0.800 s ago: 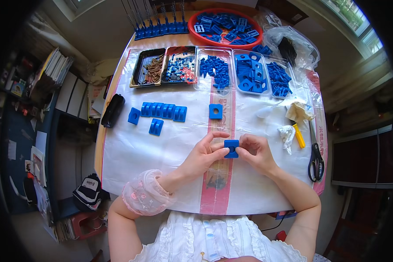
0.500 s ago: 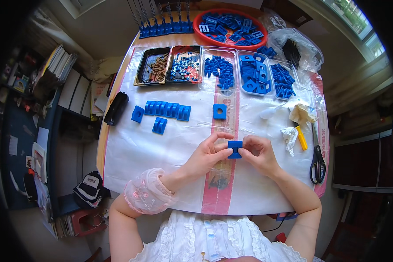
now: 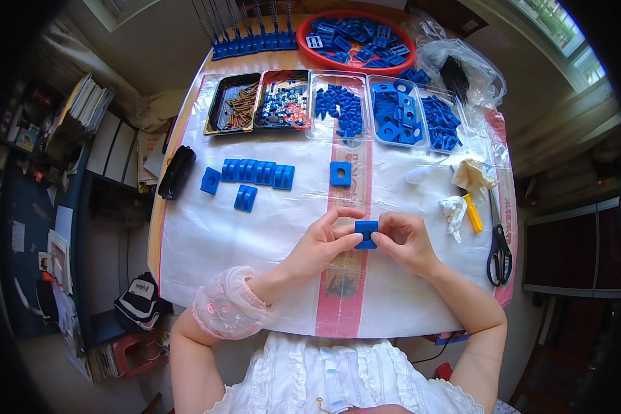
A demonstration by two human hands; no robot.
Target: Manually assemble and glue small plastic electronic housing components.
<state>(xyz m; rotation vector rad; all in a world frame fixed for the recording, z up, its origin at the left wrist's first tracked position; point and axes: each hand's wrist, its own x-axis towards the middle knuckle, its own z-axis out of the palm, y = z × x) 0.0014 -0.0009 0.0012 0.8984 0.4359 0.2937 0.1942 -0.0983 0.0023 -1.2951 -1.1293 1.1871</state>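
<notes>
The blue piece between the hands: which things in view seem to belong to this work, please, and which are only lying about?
Likely part of the work:
- held blue piece
- row of blue pieces
- blue plates
- brown screws

Probably just lying about:
- scissors
- crumpled white tissue
- backpack

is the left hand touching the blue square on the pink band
Apart: the head view shows a strip of sheet between the left hand and the blue square.
</notes>
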